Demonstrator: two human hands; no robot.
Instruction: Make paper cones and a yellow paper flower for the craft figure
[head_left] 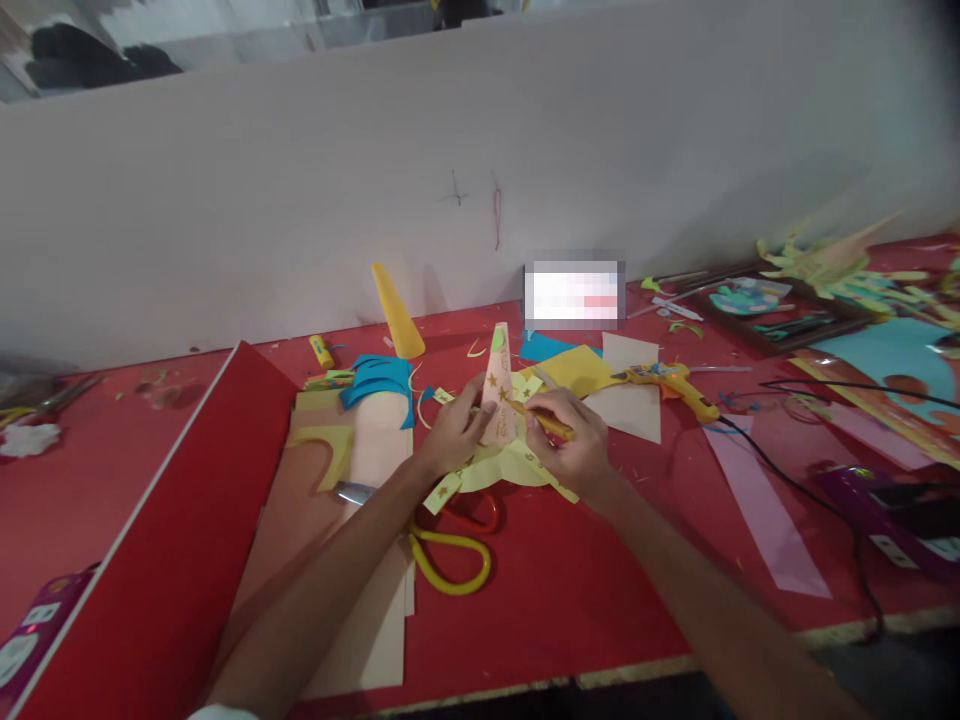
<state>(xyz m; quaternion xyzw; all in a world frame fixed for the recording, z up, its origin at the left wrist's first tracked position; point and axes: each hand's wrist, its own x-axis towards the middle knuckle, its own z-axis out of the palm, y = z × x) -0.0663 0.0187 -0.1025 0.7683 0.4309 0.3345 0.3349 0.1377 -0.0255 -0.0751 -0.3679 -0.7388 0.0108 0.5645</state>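
Note:
A small pale paper cone (499,385) with gold stars stands upright on a yellow paper cutout (517,465) at the middle of the red table (600,590). My left hand (454,435) grips the cone's left side near its base. My right hand (574,445) is closed on a gold pen (541,420), whose tip touches the cone's lower right side. Scissors with yellow and red handles (450,560) lie just in front of my hands, partly under my left forearm.
A yellow cone (396,312) and blue cut paper (379,382) stand behind, left. A yellow glue gun (671,385) with a black cord (795,480) lies right. Peach sheets (375,600) and a red board (165,550) lie left. A white partition (450,150) closes off the back.

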